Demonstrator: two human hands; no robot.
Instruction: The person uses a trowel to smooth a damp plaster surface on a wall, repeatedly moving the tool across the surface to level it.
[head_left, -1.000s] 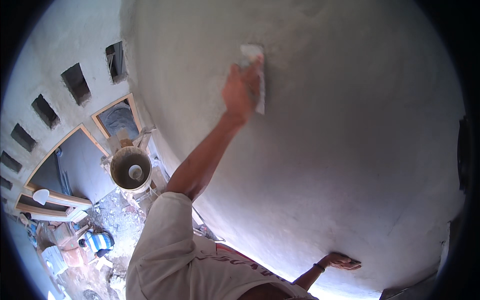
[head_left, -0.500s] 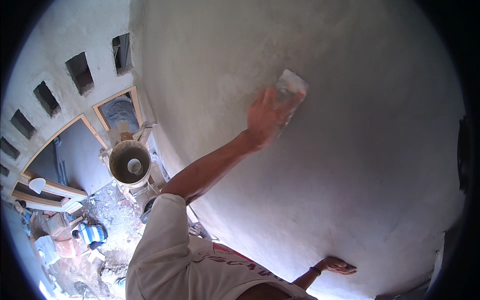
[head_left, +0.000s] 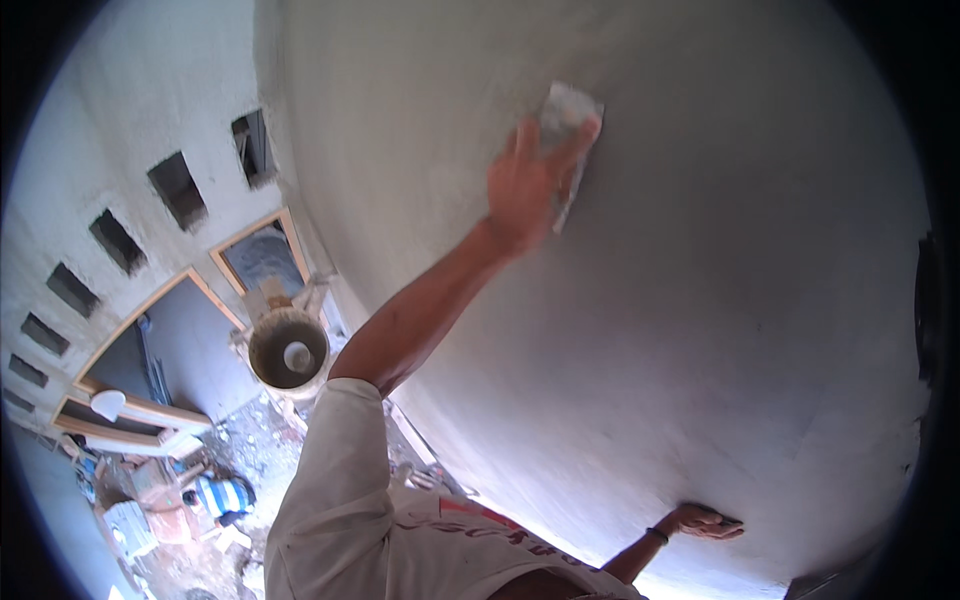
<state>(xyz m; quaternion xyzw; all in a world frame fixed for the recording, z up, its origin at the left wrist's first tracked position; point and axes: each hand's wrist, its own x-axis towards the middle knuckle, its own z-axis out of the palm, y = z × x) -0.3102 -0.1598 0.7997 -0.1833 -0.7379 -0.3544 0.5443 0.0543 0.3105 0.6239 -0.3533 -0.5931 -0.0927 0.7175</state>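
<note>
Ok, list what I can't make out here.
In the head view:
Handle of the flat trowel: hidden by the left hand.
Right hand: too small to tell if it's holding anything.
Pale round thing in the bucket: too small to identify.
Dark object, right edge: cut off by the lens rim.
Co-worker: hands too small to see.

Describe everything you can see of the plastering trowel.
The plastering trowel is a flat, narrow plate, pale grey with whitish smears, apparently metal. It slants, upper end leaning right. The left hand holds it, covering its middle and hiding any handle. It appears to lie against the grey plastered wall; blur hides finer detail.
</note>
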